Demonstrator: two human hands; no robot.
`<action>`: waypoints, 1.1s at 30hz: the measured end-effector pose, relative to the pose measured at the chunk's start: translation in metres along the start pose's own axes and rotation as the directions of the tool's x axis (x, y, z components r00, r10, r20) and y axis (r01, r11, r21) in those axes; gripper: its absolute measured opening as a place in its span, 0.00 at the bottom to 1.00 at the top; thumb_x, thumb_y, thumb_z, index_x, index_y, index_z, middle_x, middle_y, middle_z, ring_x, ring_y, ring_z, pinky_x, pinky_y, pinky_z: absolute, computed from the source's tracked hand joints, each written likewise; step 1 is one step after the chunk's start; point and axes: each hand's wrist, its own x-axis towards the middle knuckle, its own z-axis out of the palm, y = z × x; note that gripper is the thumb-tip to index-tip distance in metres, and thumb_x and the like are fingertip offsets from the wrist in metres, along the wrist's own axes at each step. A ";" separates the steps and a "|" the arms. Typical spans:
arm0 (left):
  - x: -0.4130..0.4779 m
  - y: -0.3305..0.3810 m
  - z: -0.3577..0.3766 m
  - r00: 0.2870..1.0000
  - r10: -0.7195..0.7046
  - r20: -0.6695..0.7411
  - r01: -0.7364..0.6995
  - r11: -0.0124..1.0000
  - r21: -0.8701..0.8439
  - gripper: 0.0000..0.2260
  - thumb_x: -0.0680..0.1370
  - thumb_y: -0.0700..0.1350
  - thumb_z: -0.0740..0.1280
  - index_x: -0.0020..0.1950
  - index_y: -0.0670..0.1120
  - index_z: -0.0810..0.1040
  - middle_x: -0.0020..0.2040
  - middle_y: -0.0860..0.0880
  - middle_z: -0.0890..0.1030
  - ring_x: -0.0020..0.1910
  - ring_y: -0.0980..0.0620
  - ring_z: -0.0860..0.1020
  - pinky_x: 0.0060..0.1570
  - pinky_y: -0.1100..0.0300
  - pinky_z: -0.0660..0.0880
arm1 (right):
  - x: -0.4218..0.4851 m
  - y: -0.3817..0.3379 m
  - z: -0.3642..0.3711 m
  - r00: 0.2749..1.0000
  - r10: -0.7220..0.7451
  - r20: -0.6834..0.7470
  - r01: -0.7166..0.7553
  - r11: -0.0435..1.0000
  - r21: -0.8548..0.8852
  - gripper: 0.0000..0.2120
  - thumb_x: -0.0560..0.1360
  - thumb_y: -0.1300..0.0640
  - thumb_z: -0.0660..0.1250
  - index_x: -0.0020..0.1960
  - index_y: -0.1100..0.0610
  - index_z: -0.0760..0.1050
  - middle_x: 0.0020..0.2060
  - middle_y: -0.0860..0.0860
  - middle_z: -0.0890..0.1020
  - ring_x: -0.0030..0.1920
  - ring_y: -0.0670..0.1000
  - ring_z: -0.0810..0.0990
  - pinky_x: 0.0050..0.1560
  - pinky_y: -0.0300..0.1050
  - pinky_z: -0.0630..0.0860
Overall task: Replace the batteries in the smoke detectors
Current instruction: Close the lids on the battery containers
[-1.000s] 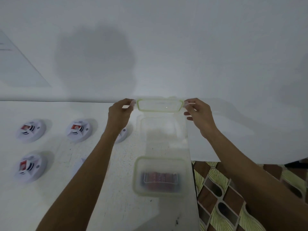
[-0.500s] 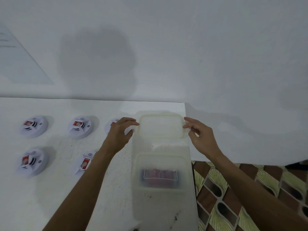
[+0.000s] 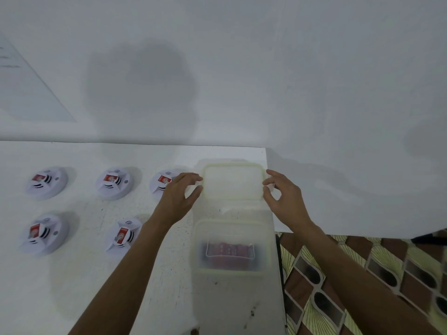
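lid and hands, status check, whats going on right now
Left hand and right hand open, flanking the lid lying on the table. Box of batteries uncovered. Five detectors wait left, nothing blocking.

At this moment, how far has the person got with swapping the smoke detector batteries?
Early stage. Done: the lid is off the clear container and lies flat on the table behind it, exposing the red batteries. In hand: the left hand and right hand sit open at the lid's short edges. Left: all five smoke detectors lie untouched, each with a red battery showing.
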 end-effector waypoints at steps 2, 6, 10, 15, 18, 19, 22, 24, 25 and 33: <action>-0.001 0.003 0.000 0.998 -0.056 0.019 0.057 0.998 -0.034 0.13 0.76 0.50 0.68 0.59 0.47 0.77 0.58 0.53 0.78 0.52 0.58 0.74 0.54 0.60 0.73 | -0.002 -0.001 0.002 1.000 0.011 -0.001 -0.012 0.999 -0.031 0.07 0.77 0.60 0.68 0.54 0.57 0.78 0.63 0.51 0.79 0.62 0.51 0.77 0.64 0.48 0.72; -0.003 0.008 0.004 0.991 -0.132 0.033 0.135 0.987 -0.088 0.15 0.76 0.50 0.69 0.60 0.46 0.76 0.55 0.58 0.75 0.52 0.59 0.73 0.53 0.65 0.70 | -0.008 -0.004 0.007 0.989 0.141 0.032 -0.143 0.986 0.081 0.07 0.78 0.56 0.67 0.56 0.54 0.75 0.55 0.46 0.80 0.63 0.50 0.76 0.63 0.44 0.70; -0.001 0.010 0.010 0.972 -0.233 0.032 0.233 0.941 -0.245 0.15 0.75 0.47 0.70 0.60 0.44 0.76 0.54 0.54 0.78 0.51 0.58 0.77 0.49 0.75 0.69 | -0.009 -0.011 0.012 0.974 0.227 0.018 -0.225 0.946 0.233 0.07 0.79 0.59 0.66 0.56 0.54 0.73 0.53 0.50 0.81 0.62 0.50 0.78 0.61 0.46 0.75; -0.001 0.014 0.013 0.964 -0.259 0.064 0.265 0.901 -0.342 0.15 0.76 0.44 0.69 0.62 0.44 0.74 0.55 0.53 0.77 0.54 0.55 0.77 0.51 0.71 0.71 | -0.009 -0.016 0.009 0.959 0.276 0.066 -0.284 0.932 0.226 0.08 0.79 0.59 0.65 0.58 0.53 0.74 0.55 0.47 0.80 0.62 0.48 0.78 0.63 0.48 0.74; 0.007 0.011 0.010 0.965 -0.230 0.129 0.256 0.932 -0.256 0.16 0.76 0.45 0.68 0.62 0.45 0.71 0.57 0.53 0.75 0.55 0.55 0.75 0.51 0.68 0.72 | -0.002 -0.017 0.000 0.972 0.185 0.148 -0.195 0.979 0.061 0.10 0.80 0.57 0.64 0.61 0.55 0.74 0.58 0.46 0.78 0.64 0.51 0.76 0.62 0.41 0.70; 0.010 0.010 0.009 0.965 -0.219 0.142 0.246 0.948 -0.204 0.17 0.76 0.45 0.68 0.63 0.45 0.70 0.59 0.52 0.74 0.56 0.54 0.74 0.53 0.64 0.72 | 0.002 -0.017 -0.003 0.970 0.164 0.182 -0.164 0.986 -0.015 0.12 0.79 0.56 0.64 0.63 0.55 0.73 0.61 0.48 0.77 0.65 0.52 0.74 0.61 0.40 0.68; 0.019 0.007 0.004 0.974 -0.142 0.178 0.154 0.987 -0.055 0.27 0.75 0.49 0.69 0.71 0.49 0.63 0.70 0.49 0.66 0.65 0.51 0.69 0.61 0.55 0.69 | 0.017 -0.021 -0.012 0.941 0.141 0.308 -0.090 0.981 -0.172 0.25 0.76 0.46 0.68 0.70 0.48 0.66 0.73 0.51 0.64 0.73 0.54 0.60 0.66 0.45 0.61; 0.029 0.008 -0.003 0.963 -0.058 0.263 0.060 0.998 0.003 0.36 0.71 0.59 0.71 0.74 0.53 0.58 0.75 0.51 0.59 0.72 0.50 0.60 0.68 0.50 0.62 | 0.029 -0.026 -0.020 0.893 0.100 0.439 0.014 0.969 -0.249 0.36 0.72 0.39 0.70 0.74 0.42 0.59 0.78 0.48 0.53 0.77 0.51 0.49 0.72 0.52 0.57; 0.034 0.010 -0.007 0.942 -0.028 0.334 0.016 0.999 0.038 0.42 0.67 0.65 0.71 0.75 0.55 0.56 0.77 0.53 0.55 0.74 0.51 0.55 0.70 0.49 0.58 | 0.036 -0.028 -0.022 0.859 0.086 0.505 0.076 0.954 -0.291 0.40 0.69 0.37 0.72 0.75 0.40 0.56 0.79 0.48 0.50 0.78 0.51 0.46 0.74 0.55 0.55; 0.069 0.019 -0.002 0.812 -0.011 0.584 -0.180 0.947 0.267 0.52 0.57 0.66 0.76 0.74 0.55 0.53 0.74 0.52 0.59 0.71 0.48 0.60 0.67 0.43 0.64 | 0.069 -0.027 -0.007 0.732 0.093 0.675 0.258 0.879 -0.400 0.48 0.63 0.35 0.75 0.74 0.39 0.53 0.78 0.50 0.52 0.77 0.55 0.47 0.74 0.58 0.57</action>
